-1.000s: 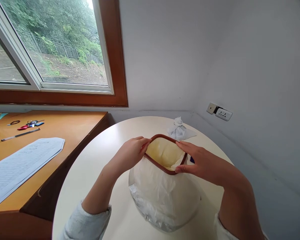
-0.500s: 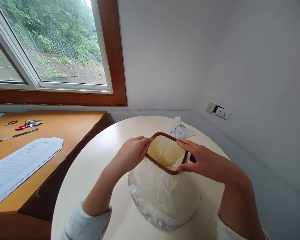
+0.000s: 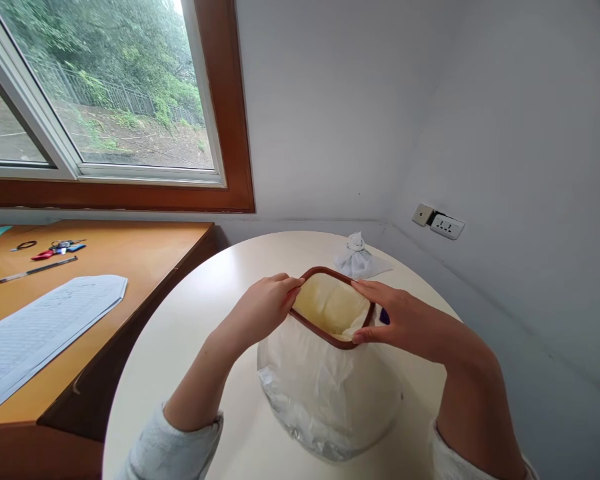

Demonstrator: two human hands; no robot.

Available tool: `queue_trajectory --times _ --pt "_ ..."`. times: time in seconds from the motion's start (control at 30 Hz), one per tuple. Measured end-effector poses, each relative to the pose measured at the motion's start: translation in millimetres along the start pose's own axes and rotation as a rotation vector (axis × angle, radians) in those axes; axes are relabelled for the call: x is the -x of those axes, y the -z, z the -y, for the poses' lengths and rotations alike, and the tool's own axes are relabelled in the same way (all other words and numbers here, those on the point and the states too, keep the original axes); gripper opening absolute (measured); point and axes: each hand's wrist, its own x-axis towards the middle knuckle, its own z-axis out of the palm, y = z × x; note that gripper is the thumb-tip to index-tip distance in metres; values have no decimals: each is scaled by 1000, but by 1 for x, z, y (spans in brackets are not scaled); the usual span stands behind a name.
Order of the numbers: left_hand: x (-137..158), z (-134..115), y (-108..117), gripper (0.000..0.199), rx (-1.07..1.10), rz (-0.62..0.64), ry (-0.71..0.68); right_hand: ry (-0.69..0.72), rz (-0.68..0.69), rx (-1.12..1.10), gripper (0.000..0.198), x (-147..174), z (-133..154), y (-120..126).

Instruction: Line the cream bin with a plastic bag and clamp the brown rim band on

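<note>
A small bin with a cream inside stands on the round table, and a translucent white plastic bag [image 3: 325, 393] hangs down around its outside. Its mouth carries a brown rim [image 3: 320, 327], rectangular with rounded corners. My left hand [image 3: 267, 303] grips the rim's left side, fingers closed on it. At the right end, my right hand [image 3: 397, 320] holds the same rim, thumb on the near corner and fingers on the far one. Some crumpled bag film shows inside near that thumb. The bin's outer wall is mostly hidden beneath the bag.
Behind the bin sits a knotted white plastic bag [image 3: 359, 259]. A dark blue item [image 3: 385, 316] peeks out behind my right hand. The round table [image 3: 180, 360] adjoins a wooden desk [image 3: 145, 247] with papers [image 3: 50, 333], a pen [image 3: 37, 269] and keys [image 3: 63, 248]. Walls close off the back and right.
Almost nothing differs. The brown rim's far edge sits very slightly lower, and both hands keep their places on it.
</note>
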Motion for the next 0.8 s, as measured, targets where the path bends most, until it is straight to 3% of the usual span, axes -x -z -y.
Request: queue_trajectory --times 0.8 --pt "-1 -2 1 37 10 18 23 21 -8 -41 69 1 5 2"
